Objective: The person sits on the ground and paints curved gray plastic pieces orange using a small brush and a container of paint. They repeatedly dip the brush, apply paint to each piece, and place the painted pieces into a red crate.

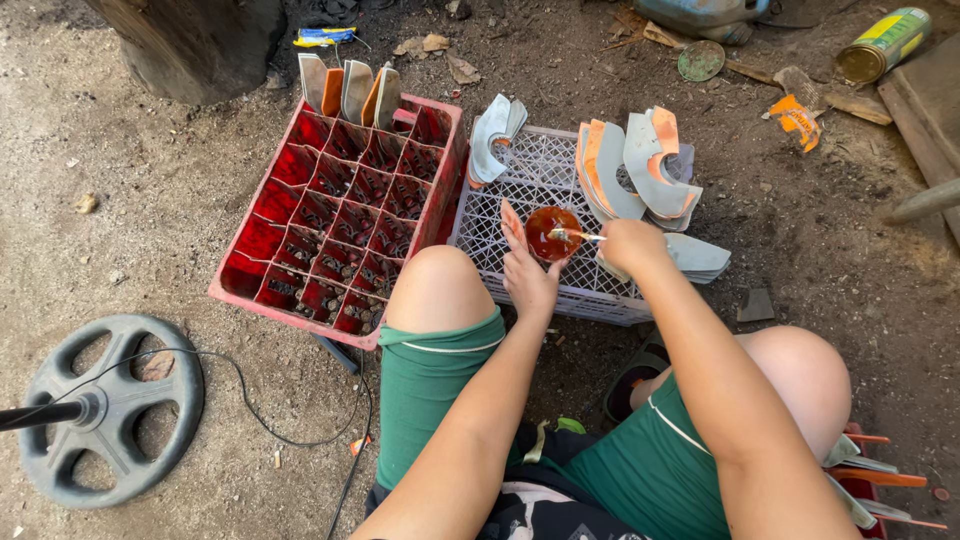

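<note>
My left hand (528,275) holds up a small round cup of reddish-orange glue (552,232) over a white lattice crate (548,170). My right hand (632,243) grips a thin stick or brush (578,235) whose tip dips into the cup. Several curved grey pieces with orange-coated faces (640,165) lean on the white crate just beyond my right hand. Another curved grey piece (493,135) stands at the crate's left corner. My bare knees and green shorts fill the foreground.
A red compartmented bottle crate (345,205) sits to the left, with several curved pieces (350,92) propped at its far edge. A grey wheel-shaped stand base (110,405) with a cable lies lower left. A tin can (884,44), round lid (700,60) and scraps lie on the dirt.
</note>
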